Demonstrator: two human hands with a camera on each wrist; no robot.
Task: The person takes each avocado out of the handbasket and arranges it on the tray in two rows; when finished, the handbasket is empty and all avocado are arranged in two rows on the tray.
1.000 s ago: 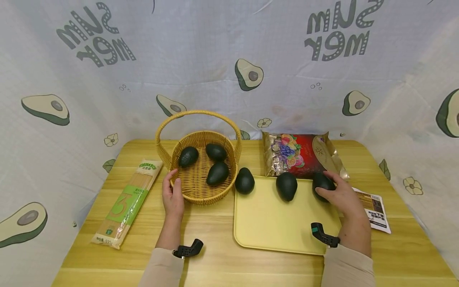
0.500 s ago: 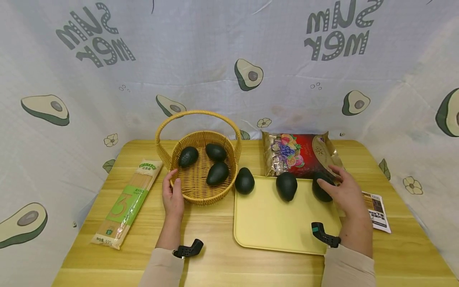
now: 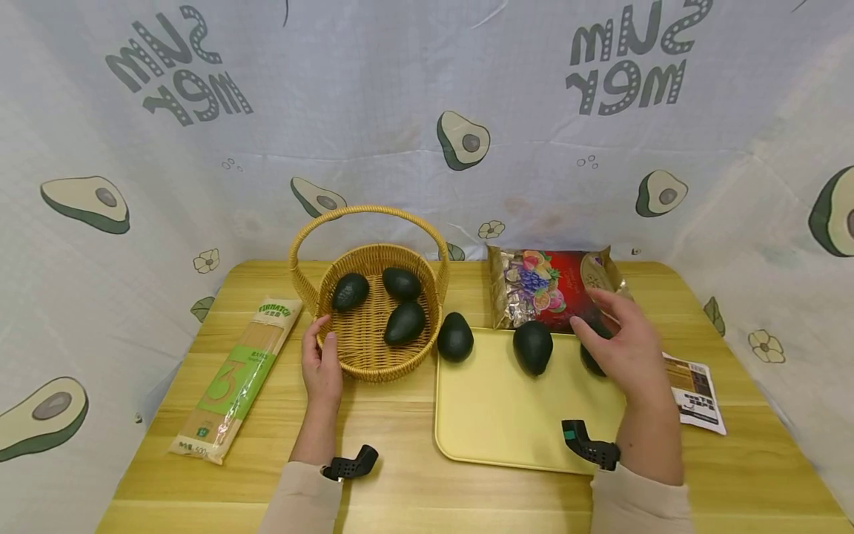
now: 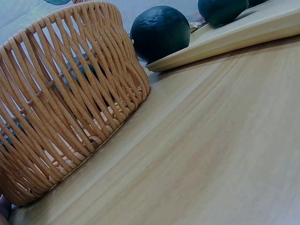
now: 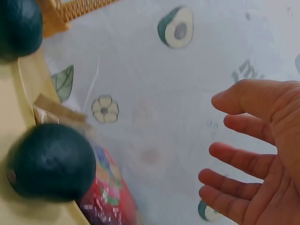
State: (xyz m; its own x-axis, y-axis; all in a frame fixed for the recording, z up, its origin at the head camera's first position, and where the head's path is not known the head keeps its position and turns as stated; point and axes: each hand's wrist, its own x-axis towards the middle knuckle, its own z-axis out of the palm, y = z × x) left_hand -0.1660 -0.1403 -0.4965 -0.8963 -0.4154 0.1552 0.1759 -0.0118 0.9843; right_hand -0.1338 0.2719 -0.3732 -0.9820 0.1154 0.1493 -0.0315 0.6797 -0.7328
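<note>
My left hand (image 3: 323,367) rests against the near left side of a wicker basket (image 3: 376,372) with a tall handle. Three dark green avocados lie inside, one (image 3: 405,323) at the right. In the left wrist view only a sliver of that hand shows beside the basket wall (image 4: 70,103). My right hand (image 3: 627,348), fingers apart and holding nothing, hovers over the rightmost avocado (image 3: 590,357), partly hiding it. Another avocado (image 3: 533,348) lies on the yellow tray (image 3: 514,423), and one more (image 3: 456,337) sits at its left corner beside the basket.
A red and gold candy bag (image 3: 554,285) lies behind the tray. Left of the basket is a pack of spaghetti (image 3: 236,378). A white and brown packet (image 3: 697,393) lies to the right, partly behind my right arm. A printed curtain (image 3: 373,96) hangs behind the table.
My right hand has let go of the rightmost avocado, opened, and risen a little toward the left above it. The left hand and the basket have stayed put.
</note>
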